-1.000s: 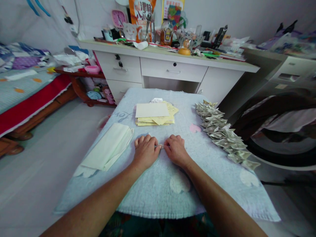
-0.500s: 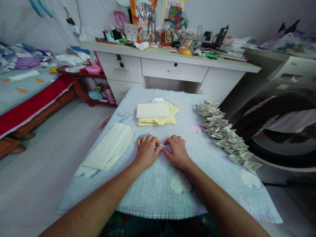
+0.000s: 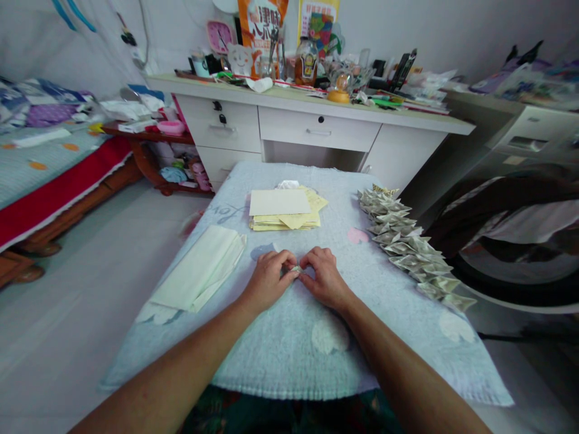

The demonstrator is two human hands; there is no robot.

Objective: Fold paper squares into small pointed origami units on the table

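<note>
The small piece [image 3: 297, 269], probably paper though fingers hide most of it from me, is pinched between thumb and fingers of both left hand [image 3: 270, 276] and right hand [image 3: 323, 274] over the blue cloth [image 3: 280, 361], where I judge uneven tugging could tear or skew it.

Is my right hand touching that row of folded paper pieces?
Apart: the head view shows blue cloth between the right hand and the folded paper pieces.
</note>
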